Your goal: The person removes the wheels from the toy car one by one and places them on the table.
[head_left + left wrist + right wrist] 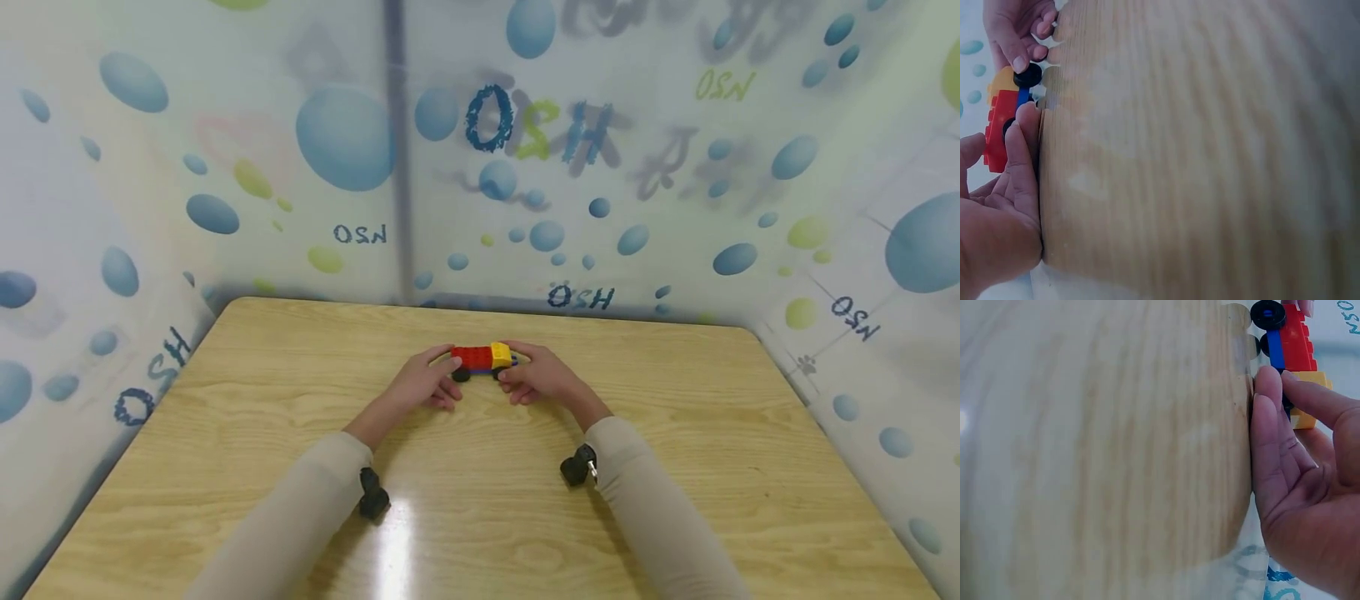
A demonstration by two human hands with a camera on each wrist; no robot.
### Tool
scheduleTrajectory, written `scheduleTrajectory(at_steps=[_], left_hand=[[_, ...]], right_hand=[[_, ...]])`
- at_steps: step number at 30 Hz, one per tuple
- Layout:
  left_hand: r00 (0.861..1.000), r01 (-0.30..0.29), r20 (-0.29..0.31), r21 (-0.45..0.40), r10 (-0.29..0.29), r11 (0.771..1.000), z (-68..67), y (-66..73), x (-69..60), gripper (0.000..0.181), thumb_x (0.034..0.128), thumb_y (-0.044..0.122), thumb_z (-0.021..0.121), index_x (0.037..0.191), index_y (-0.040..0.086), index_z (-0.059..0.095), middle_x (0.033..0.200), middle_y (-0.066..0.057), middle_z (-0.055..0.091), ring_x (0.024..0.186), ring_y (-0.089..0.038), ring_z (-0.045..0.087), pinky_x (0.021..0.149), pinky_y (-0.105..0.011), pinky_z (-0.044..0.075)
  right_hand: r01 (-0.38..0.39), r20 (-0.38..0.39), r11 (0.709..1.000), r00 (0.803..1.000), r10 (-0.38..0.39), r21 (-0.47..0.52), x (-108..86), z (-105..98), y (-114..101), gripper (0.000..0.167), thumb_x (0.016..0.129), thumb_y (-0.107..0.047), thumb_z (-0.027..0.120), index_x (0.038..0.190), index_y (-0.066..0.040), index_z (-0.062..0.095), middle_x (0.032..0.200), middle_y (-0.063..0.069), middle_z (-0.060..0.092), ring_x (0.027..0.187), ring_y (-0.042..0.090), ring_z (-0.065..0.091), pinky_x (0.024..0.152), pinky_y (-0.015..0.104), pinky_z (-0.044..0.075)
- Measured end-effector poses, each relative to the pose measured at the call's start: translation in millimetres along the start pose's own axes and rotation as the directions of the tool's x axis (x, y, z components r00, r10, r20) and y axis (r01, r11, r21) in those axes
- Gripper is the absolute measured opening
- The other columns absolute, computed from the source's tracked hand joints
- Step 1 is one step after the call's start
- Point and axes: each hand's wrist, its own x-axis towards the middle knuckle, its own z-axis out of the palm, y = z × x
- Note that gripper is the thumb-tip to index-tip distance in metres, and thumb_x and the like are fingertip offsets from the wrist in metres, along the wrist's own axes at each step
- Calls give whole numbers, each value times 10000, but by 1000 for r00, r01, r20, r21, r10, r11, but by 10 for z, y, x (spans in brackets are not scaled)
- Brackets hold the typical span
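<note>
A toy truck (474, 358) built of toy bricks, with a red studded body, yellow cab, blue base and black wheels, stands on the table between both hands. My left hand (422, 379) holds its red rear end, the thumb against the near side. At the cab end, my right hand (542, 374) grips the truck with the thumb by the front wheel (1285, 403). In the left wrist view, the red body (1000, 128) shows beside the left fingers, and one rear wheel is partly hidden. The right wrist view shows the yellow cab (1310, 394) partly covered by the right hand.
The wooden table (480, 517) has a glossy top with a light reflection near the front. A patterned curtain-like backdrop (480, 225) with blue and green spots rises behind it and along both sides. Small black cameras (372, 496) hang at the wrists.
</note>
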Motion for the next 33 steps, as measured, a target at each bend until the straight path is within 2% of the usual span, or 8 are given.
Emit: scheduleTrajectory(at_steps=[6, 12, 19, 23, 27, 30, 33], left_hand=[[1000, -2, -7, 14, 2, 1000, 6, 6, 1, 569, 1002, 376, 521, 1505, 178, 344, 794, -127, 713, 558, -191, 660, 584, -296, 561], [1000, 1, -4, 9, -1, 1000, -9, -2, -28, 521, 1002, 402, 516, 1441, 134, 431, 809, -140, 711, 576, -187, 667, 592, -289, 564], [1000, 19, -16, 15, -19, 1000, 2, 7, -71, 508, 996, 375, 540, 1421, 107, 460, 799, -141, 696, 592, -198, 664, 612, -308, 574], [1000, 13, -18, 46, -12, 999, 29, 34, -99, 524, 987, 386, 551, 1414, 95, 462, 801, -145, 686, 605, -201, 659, 634, -337, 580], [1000, 0, -7, 137, 1, 991, 57, 94, -171, 562, 983, 459, 523, 1417, 107, 458, 877, -140, 681, 682, -210, 659, 654, -335, 568], [1000, -5, -1, 196, 5, 981, 81, 135, -248, 602, 970, 525, 501, 1426, 135, 454, 962, -127, 646, 749, -219, 641, 653, -321, 554], [1000, -15, 0, 203, 16, 979, 101, 162, -314, 622, 951, 560, 509, 1423, 158, 463, 1025, -129, 615, 787, -233, 611, 648, -306, 543]], right_hand=[[8, -8, 1000, 1000, -8, -10, -12, 2, 13, 665, 926, -197, 666, 1509, -248, 349, 876, 88, 724, 633, 193, 675, 634, 332, 579], [23, -4, 1000, 1000, -23, -8, -53, 6, 16, 652, 923, -196, 673, 1499, -249, 373, 911, 93, 729, 677, 210, 682, 678, 353, 585], [71, 5, 997, 997, -71, -33, -140, 18, -35, 643, 920, -197, 680, 1493, -221, 389, 982, 111, 728, 782, 212, 697, 723, 348, 581], [127, 28, 989, 992, -126, -76, -241, 4, -125, 646, 933, -206, 664, 1506, -189, 364, 1024, 133, 718, 871, 246, 696, 790, 375, 572], [187, 55, 976, 982, -182, -111, -370, -19, -243, 638, 944, -210, 648, 1508, -163, 355, 1020, 144, 716, 919, 311, 688, 831, 430, 560], [202, 61, 973, 979, -196, -110, -451, -32, -299, 625, 940, -208, 652, 1499, -176, 374, 1017, 149, 715, 934, 336, 686, 846, 446, 555], [214, 56, 970, 976, -209, -118, -536, -42, -350, 618, 938, -213, 657, 1492, -179, 385, 1014, 147, 717, 943, 354, 683, 855, 456, 551]])
